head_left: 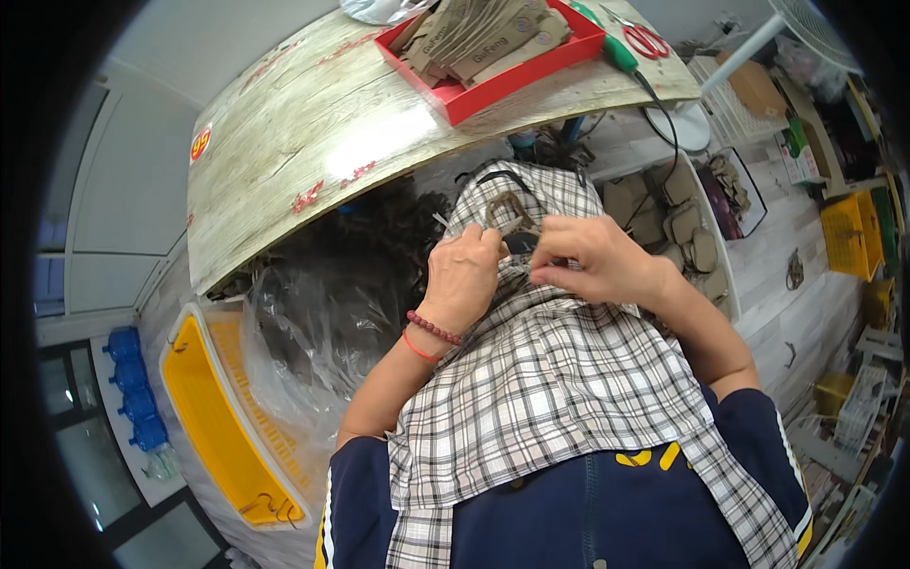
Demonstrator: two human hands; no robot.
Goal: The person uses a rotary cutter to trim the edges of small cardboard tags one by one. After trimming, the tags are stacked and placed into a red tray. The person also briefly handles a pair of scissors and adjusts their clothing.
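Observation:
Over my lap, a narrow olive-brown strap (pixel 510 205) curves in a loop between my two hands. My left hand (pixel 463 273), with a beaded bracelet and a red string at its wrist, is closed in a pinch on the strap's near left end. A thin pale strip sticks out beside its fingers. Close by on the right, my right hand (pixel 595 258) has its fingers curled and thumb pressed in; whatever they grip is small and mostly hidden. A dark patch shows between the hands. Beneath them spreads my checked apron (pixel 540 370).
Ahead, the wooden table (pixel 275 142) bears a red box (pixel 455 106) of brown cards, a green-handled corded tool (pixel 618 54) and red scissors (pixel 646 41). Left are a clear plastic bag (pixel 313 351) with dark contents and a yellow basket (pixel 204 408). Right, a white bin (pixel 726 275) contains brown pouches.

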